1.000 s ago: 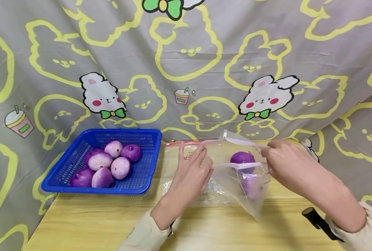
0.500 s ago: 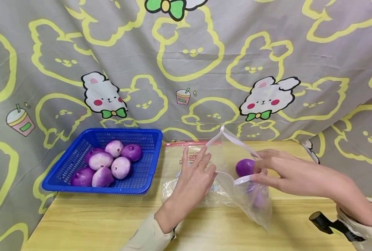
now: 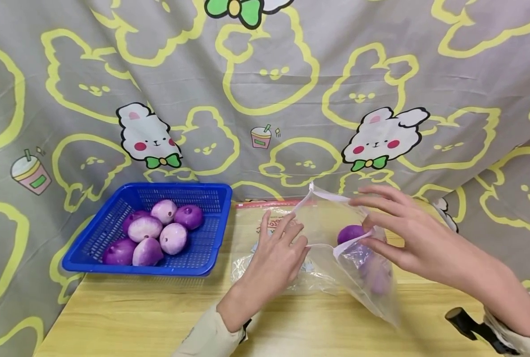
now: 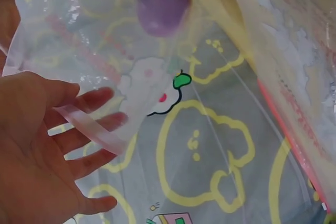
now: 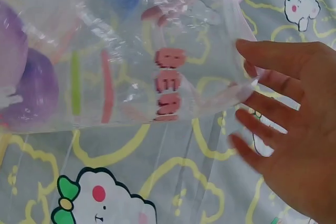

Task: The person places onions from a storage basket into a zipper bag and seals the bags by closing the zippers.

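A clear zip bag (image 3: 352,272) with a white zip strip stands with its mouth spread wide, purple onions (image 3: 350,234) low inside it. My left hand (image 3: 276,253) pinches the bag's left rim between thumb and fingers; the left wrist view shows the white strip crossing its fingers. At the opposite side, my right hand (image 3: 419,228) holds the front rim between thumb and index finger, its other fingers spread toward the back rim. Red lettering (image 5: 169,77) shows on the bag in the right wrist view.
Left on the wooden table (image 3: 158,312) stands a blue plastic basket (image 3: 211,243) with several purple onions (image 3: 144,229). Another clear bag with a red zip (image 3: 247,223) lies flat, partly under my left hand. A patterned grey curtain (image 3: 292,59) hangs behind.
My right hand has shifted its hold on the rim, its fingers now spread apart, and the mouth is wider. The bag's bottom has swung right. My left hand has stayed nearly in place.
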Demonstrator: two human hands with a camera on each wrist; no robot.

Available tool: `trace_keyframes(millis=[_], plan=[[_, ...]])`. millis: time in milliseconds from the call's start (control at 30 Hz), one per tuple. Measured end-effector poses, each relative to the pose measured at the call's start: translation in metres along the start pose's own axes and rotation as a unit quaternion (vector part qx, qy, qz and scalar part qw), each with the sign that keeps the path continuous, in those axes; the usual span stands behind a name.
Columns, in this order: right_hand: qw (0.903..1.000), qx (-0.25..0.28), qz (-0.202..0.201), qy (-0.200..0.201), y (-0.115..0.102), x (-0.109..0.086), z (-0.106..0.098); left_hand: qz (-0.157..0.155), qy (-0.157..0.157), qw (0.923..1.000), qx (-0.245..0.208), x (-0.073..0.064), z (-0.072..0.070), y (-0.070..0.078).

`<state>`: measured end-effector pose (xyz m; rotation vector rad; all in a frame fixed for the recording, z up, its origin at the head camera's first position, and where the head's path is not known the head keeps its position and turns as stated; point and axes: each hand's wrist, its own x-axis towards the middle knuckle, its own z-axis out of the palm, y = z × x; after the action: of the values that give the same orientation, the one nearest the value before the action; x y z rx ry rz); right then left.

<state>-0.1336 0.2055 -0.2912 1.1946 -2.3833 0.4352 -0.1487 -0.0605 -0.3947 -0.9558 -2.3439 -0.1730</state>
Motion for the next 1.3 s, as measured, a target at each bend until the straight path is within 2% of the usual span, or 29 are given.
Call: trace_keyframes(millis=[233,300,400,533,600,767,967,1200,1300], plan=[[0.9966,-0.046,-0.051,0.045,-0.011,0.003,-0.001,0.017,-0.001,0.9996,-0.023,-0.004,0.002,-0.002],[0.9946,-0.06,-0.06,0.06,-0.014,0.005,-0.001,0.029,0.008,0.999,-0.033,-0.005,0.001,-0.003],[0.9883,-0.093,-0.068,0.1,-0.016,0.008,0.0,0.061,0.043,0.9957,-0.055,-0.006,-0.001,-0.004],[0.982,-0.14,-0.032,0.123,-0.015,0.004,0.0,0.112,0.094,0.9863,-0.077,-0.006,-0.005,-0.004],[0.9833,-0.145,-0.002,0.11,-0.015,0.0,-0.001,0.121,0.102,0.9842,-0.079,-0.006,-0.007,-0.003],[0.9889,-0.121,0.066,0.056,-0.017,-0.008,-0.005,0.115,0.086,0.9876,-0.063,-0.006,-0.009,-0.002],[0.986,-0.139,0.087,0.034,-0.021,0.0,-0.008,0.13,0.086,0.9874,-0.029,-0.005,-0.011,0.004],[0.9785,-0.143,0.14,-0.051,-0.024,0.006,-0.018,0.133,0.08,0.9878,-0.021,-0.005,-0.014,0.012],[0.9763,-0.155,0.141,-0.051,-0.023,0.008,-0.019,0.136,0.084,0.9871,-0.016,-0.005,-0.015,0.015]])
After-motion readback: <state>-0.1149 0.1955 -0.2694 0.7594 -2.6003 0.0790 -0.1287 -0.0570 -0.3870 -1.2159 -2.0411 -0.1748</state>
